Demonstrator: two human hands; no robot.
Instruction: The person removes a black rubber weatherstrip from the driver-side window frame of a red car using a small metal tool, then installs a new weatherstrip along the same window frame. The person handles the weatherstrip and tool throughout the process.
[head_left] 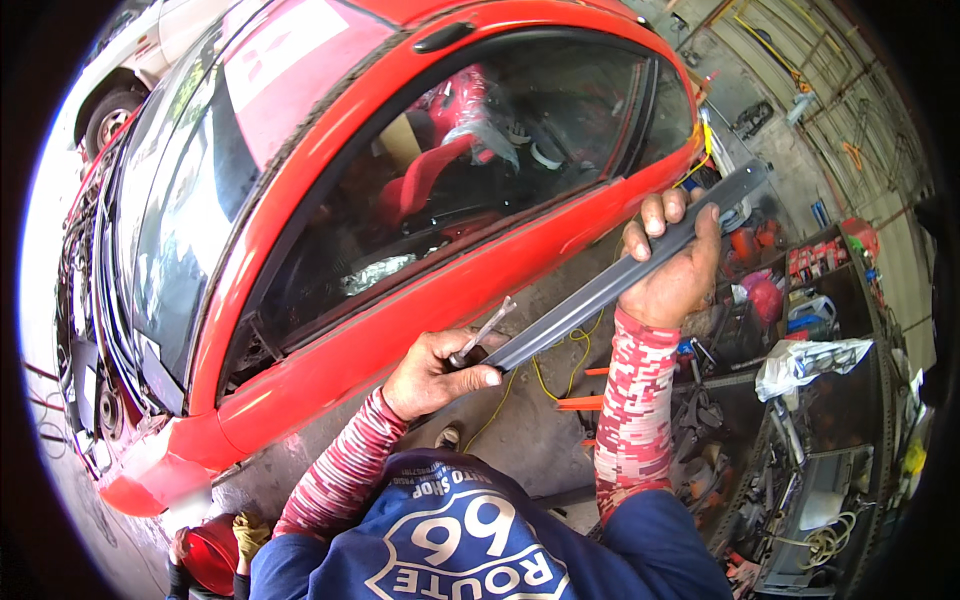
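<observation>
My right hand (672, 268) grips a long grey metal channel bar (590, 298) near its middle, holding it slanted from lower left to upper right. My left hand (432, 372) is closed around a small silver tool (482, 333) at the bar's lower end. Both hands are raised in front of my chest, beside the door of a red car (400, 310). My forearms wear red and white patterned sleeves.
The red car fills the left and centre, its front end stripped with wiring exposed (85, 300). A cluttered dark workbench with tools and a white rag (810, 365) stands at right. A yellow cable (545, 380) lies on the concrete floor. A red bucket (205, 555) sits lower left.
</observation>
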